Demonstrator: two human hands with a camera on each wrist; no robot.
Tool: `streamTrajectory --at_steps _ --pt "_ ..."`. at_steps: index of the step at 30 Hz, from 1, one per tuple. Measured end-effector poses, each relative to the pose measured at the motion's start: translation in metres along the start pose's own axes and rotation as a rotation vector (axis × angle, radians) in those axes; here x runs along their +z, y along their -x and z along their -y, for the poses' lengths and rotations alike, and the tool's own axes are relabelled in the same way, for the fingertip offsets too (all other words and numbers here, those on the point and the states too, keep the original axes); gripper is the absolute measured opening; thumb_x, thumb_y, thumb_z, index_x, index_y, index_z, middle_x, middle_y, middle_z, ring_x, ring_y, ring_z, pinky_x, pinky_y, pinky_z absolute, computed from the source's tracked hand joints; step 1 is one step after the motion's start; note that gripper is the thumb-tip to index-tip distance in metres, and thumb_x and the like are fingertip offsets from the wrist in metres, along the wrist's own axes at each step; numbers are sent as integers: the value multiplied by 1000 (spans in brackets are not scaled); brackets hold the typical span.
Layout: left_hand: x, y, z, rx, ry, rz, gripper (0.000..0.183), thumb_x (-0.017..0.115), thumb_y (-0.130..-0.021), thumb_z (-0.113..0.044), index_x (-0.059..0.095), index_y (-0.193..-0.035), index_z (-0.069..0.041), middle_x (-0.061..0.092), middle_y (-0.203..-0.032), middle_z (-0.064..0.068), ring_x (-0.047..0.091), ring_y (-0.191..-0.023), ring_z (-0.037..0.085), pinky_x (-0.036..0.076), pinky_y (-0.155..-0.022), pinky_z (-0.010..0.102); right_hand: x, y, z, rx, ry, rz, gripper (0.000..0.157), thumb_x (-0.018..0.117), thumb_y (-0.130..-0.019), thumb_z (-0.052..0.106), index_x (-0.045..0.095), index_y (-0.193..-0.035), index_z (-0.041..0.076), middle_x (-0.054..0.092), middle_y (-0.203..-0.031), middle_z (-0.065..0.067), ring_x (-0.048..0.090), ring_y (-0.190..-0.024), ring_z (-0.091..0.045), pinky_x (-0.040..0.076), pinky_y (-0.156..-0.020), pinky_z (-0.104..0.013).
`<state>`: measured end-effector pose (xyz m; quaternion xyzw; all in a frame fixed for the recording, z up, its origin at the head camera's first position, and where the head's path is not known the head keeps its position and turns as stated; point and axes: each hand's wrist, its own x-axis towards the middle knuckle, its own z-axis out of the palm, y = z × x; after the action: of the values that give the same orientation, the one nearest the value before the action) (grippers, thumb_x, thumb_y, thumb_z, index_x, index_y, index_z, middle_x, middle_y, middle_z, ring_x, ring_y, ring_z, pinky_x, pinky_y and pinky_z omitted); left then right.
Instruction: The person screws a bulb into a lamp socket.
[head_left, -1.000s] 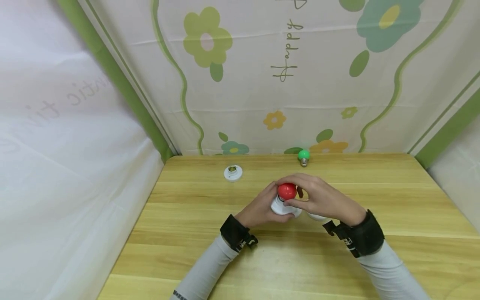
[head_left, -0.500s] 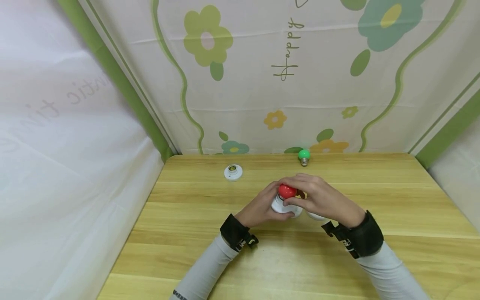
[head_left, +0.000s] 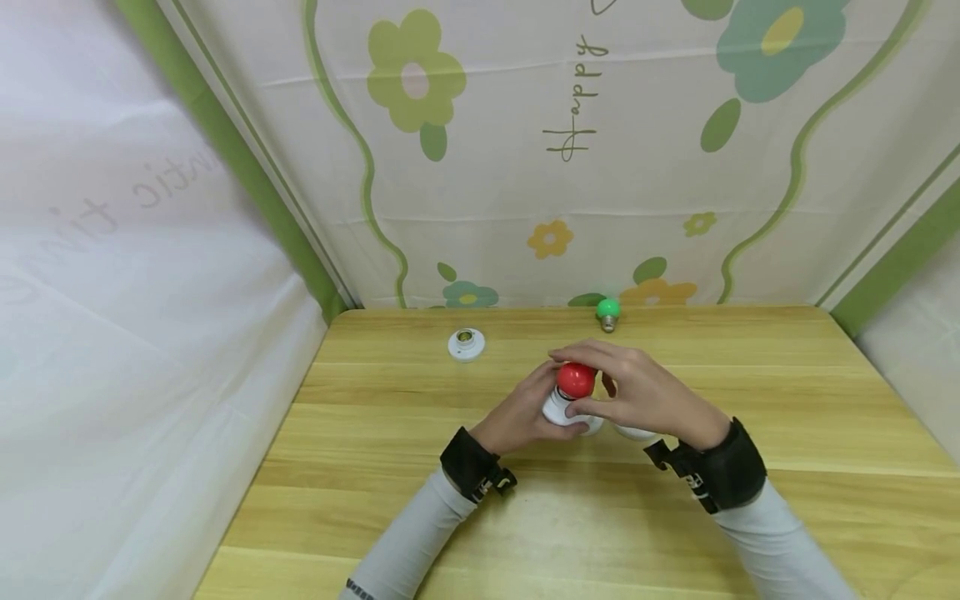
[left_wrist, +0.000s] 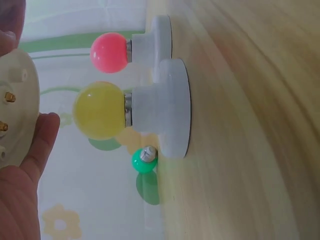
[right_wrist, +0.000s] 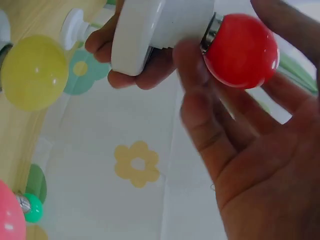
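My left hand (head_left: 521,417) grips a white round lamp holder (head_left: 557,410), tilted above the table. Its underside, with brass screws, shows in the left wrist view beside the left fingers. A red light bulb (head_left: 576,380) sits at the holder's socket, a strip of metal thread visible between them in the right wrist view. Around that bulb curl the thumb and fingers of my right hand (head_left: 645,387); one digit is blurred beside the bulb's neck. In the right wrist view, the left fingertips (right_wrist: 155,70) wrap behind the holder.
An unfilled lamp holder (head_left: 467,344) stands at the back left of the wooden table. A loose green bulb (head_left: 608,308) lies at the back edge. Yellow (left_wrist: 100,110) and pink (left_wrist: 109,52) bulbs sit in white holders, mostly hidden by my right hand in the head view.
My right hand's fingers have shifted around the red bulb, uncovering more of it. My left hand and the lamp holder have stayed nearly still.
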<state>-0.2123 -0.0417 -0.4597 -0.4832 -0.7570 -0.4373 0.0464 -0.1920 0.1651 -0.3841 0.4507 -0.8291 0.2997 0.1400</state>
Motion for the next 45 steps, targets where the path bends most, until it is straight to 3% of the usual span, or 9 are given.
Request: streamTrajectory --at_steps 5,9,23,30,36,40,42,45 --pt "1 -2 -1 5 67 21 83 78 -79 -22 29 -146 -20 44 -137 -3 48 -117 8 47 -95 22 -2 1 -1 3 -144 39 50 75 -85 26 59 -130 12 61 -125 -1 56 -99 -10 54 -64 -29" --pt "1 -2 -2 3 73 28 87 77 -79 -24 24 -149 -19 43 -139 -3 48 -118 7 47 -95 21 -1 2 -1 -8 -199 31 44 75 -84 17 62 -125 10 65 -119 0 60 -98 -9 56 -72 -29" --pt "0 -2 -6 -44 39 6 82 73 -85 -28 23 -150 -23 38 -143 -3 43 -121 9 46 -96 21 6 0 1 -53 -85 -50 45 77 -81 13 63 -122 1 69 -111 -8 64 -93 -11 57 -67 -24" --pt "0 0 -4 -96 -28 -41 82 73 -84 -33 24 -150 -26 39 -141 -5 43 -120 7 47 -95 19 9 -3 1 2 -57 -81 46 77 -82 21 63 -122 5 67 -112 -3 62 -90 -9 57 -65 -24" --pt "-5 -3 -13 -26 15 -23 80 80 -78 -16 35 -143 -13 46 -135 3 49 -116 11 47 -94 21 8 -2 -1 26 -144 -32 49 78 -82 25 61 -125 12 63 -117 0 54 -80 -10 49 -51 -26" --pt "-12 -7 -31 36 89 -2 75 80 -75 -6 38 -137 -3 51 -129 11 51 -113 13 48 -94 22 8 1 -3 28 -285 26 46 77 -82 17 61 -125 10 64 -119 -4 55 -90 -12 51 -55 -29" --pt "-16 -8 -38 40 118 7 77 79 -75 -5 36 -139 -2 51 -129 13 51 -114 13 48 -94 22 8 2 -5 39 -328 32 45 77 -81 11 62 -123 8 64 -117 -6 57 -90 -13 53 -57 -29" --pt "-13 -7 -33 25 152 15 81 79 -77 -7 32 -143 -7 49 -133 11 50 -117 11 48 -95 23 8 3 -5 53 -328 27 44 76 -81 8 61 -123 7 65 -115 -6 59 -91 -13 55 -60 -28"
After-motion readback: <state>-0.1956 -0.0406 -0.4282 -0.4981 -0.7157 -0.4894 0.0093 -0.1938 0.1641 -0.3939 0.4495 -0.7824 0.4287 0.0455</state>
